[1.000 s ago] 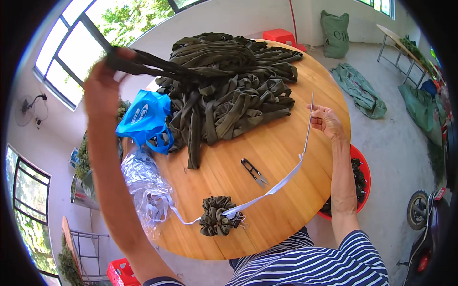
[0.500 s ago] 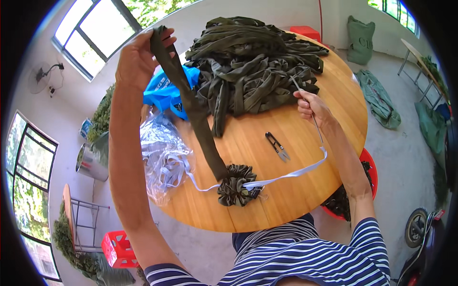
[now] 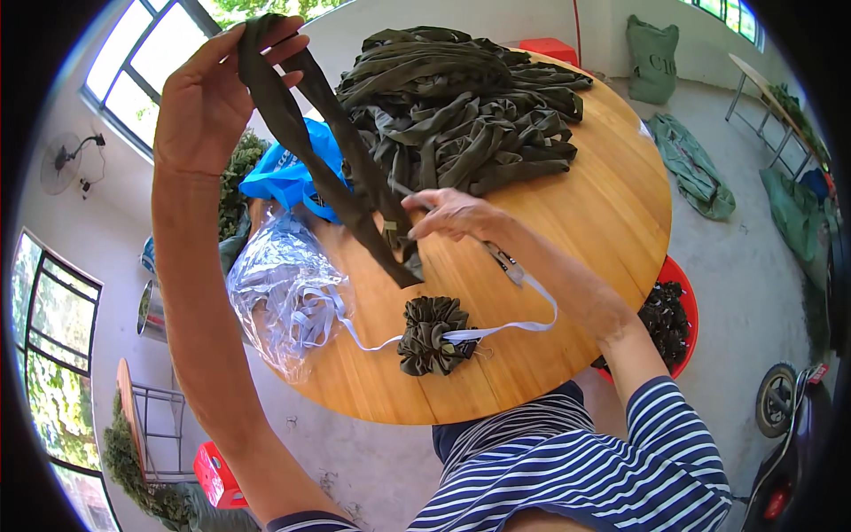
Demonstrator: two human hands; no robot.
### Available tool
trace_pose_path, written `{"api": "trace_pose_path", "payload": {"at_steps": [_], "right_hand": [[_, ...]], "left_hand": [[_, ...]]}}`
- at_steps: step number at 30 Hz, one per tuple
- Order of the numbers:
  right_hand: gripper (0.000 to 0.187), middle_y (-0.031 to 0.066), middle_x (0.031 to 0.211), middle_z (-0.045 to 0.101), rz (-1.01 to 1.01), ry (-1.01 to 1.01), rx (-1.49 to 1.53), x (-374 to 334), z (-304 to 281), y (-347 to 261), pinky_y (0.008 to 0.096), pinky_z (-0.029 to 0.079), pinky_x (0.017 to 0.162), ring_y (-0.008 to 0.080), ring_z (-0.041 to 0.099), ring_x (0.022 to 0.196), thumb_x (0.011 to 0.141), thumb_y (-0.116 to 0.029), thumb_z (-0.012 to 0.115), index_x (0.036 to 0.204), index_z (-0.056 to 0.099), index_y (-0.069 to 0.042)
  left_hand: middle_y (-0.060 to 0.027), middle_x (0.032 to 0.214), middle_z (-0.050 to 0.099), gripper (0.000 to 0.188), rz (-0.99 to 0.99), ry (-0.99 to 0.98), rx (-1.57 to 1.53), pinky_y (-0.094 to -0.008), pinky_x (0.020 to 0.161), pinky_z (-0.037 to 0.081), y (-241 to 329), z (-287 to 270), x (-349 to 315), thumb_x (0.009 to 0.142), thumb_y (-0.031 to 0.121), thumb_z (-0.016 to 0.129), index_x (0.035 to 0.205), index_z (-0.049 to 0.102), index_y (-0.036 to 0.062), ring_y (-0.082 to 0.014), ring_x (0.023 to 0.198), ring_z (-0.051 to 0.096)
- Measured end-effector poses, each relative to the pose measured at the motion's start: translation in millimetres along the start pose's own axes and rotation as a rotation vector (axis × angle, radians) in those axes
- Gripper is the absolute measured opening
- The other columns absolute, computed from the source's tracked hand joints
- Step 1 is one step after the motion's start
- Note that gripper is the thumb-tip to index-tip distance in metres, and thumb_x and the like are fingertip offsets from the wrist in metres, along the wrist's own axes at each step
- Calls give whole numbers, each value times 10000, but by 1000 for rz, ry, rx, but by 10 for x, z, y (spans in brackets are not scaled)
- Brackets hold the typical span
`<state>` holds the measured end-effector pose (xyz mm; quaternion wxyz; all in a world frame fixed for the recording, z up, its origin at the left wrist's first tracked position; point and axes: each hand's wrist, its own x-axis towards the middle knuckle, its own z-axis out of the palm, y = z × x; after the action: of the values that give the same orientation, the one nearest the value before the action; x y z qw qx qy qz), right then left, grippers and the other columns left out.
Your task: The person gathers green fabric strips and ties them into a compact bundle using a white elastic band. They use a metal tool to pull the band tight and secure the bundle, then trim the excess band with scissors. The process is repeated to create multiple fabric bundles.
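High at the left, my left hand [image 3: 208, 111] grips a dark olive fabric strip [image 3: 330, 191], which hangs in a loop down over the table. My right hand [image 3: 456, 215] is closed on a thin metal rod [image 3: 401, 188] beside the strip's lower end; its fingertips are at the cloth, but whether they pinch it I cannot tell. A white elastic band [image 3: 527, 325] curves up beneath my right forearm from a gathered bunch of olive fabric [image 3: 433, 335]. Thread snips [image 3: 510, 266] lie on the table, partly behind that forearm.
A big heap of olive strips [image 3: 461, 106] covers the back of the round wooden table [image 3: 612, 177]. To its left are a blue bag [image 3: 288, 173] and a clear plastic bag [image 3: 284, 284] of white elastic. A red basin [image 3: 687, 310] of dark pieces stands below the right edge.
My right hand has swung left with the rod, from the table's right side to the strip. The strip's lower end has lifted off the gathered bunch. My left hand has moved up and left.
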<state>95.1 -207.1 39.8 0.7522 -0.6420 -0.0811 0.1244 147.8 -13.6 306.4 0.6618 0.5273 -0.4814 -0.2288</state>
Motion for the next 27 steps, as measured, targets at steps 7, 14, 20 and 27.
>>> {"api": "trace_pose_path", "payload": {"at_steps": [7, 14, 20, 27], "right_hand": [[251, -84, 486, 361, 71, 274, -154, -371, -153, -94, 215, 153, 337, 0, 272, 378, 685, -129, 725, 611, 486, -111], [179, 7, 568, 559, -168, 551, -103, -575, -311, 131, 205, 402, 415, 55, 491, 462, 654, -115, 742, 637, 579, -43], [172, -26, 578, 535, -143, 487, -110, -598, -244, 218, 194, 324, 415, 19, 420, 489, 675, -118, 732, 664, 577, -44], [225, -14, 687, 564, -8, 254, -156, -727, -23, 69, 173, 362, 474, 16, 467, 565, 769, -202, 673, 876, 601, -17]], "left_hand": [[-201, 1102, 552, 357, -31, 213, 80, -434, 875, 439, -41, -287, -89, 899, 180, 355, 1097, 495, -82, -322, 1053, 521], [-193, 1033, 575, 495, -501, 639, 1744, -430, 814, 433, -1443, -854, 68, 816, 413, 462, 1082, 504, -2, -304, 948, 560], [-69, 651, 605, 361, -646, 373, 423, -212, 347, 415, -2387, 698, -447, 810, 379, 586, 745, 602, 25, -124, 449, 573], [-51, 616, 589, 207, -457, 439, -66, -197, 355, 434, -2741, 743, -763, 834, 208, 583, 772, 590, 11, -106, 438, 560]]}}
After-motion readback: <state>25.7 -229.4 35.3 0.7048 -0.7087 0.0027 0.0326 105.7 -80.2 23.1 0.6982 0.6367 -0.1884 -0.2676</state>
